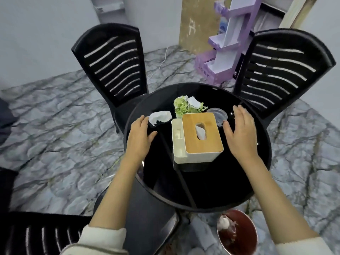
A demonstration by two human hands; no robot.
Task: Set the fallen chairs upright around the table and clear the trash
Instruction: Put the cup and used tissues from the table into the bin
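Note:
Two black slatted chairs stand upright behind the round black glass table (211, 190): one at the back left (114, 65), one at the back right (276, 72). A third black chair (42, 234) is at the lower left, beside the table. On the table lie a crumpled white tissue (160, 116), another crumpled tissue (193, 101) by a small green plant (181, 106), and a clear plastic lid (219, 115). My left hand (139, 138) hovers open just beside the left tissue. My right hand (241, 131) is open next to the plastic lid. Neither holds anything.
A white tissue box with a wooden lid (196, 138) sits mid-table between my hands. A red bin (237, 234) with a crumpled tissue inside stands on the floor under the table's near edge. A purple cardboard display stand (226, 46) leans at the back wall.

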